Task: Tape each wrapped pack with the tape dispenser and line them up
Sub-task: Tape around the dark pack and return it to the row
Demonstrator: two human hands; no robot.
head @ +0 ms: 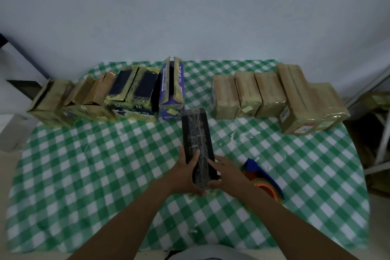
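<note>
A long dark wrapped pack (196, 139) lies lengthwise at the middle of the table, its far end close to the back row. My left hand (185, 173) grips its near end from the left, thumb on top. My right hand (225, 173) holds the same end from the right, fingers curled round the edge. The tape dispenser (263, 179), blue with an orange core, lies on the cloth just right of my right hand, nobody holding it.
Along the back stand two rows of packs: several yellow-taped ones on the left (135, 95), ending in a purple box (172, 91), and several brown ones on the right (270, 95). A green checked cloth (95, 175) covers the table. A wall rises behind.
</note>
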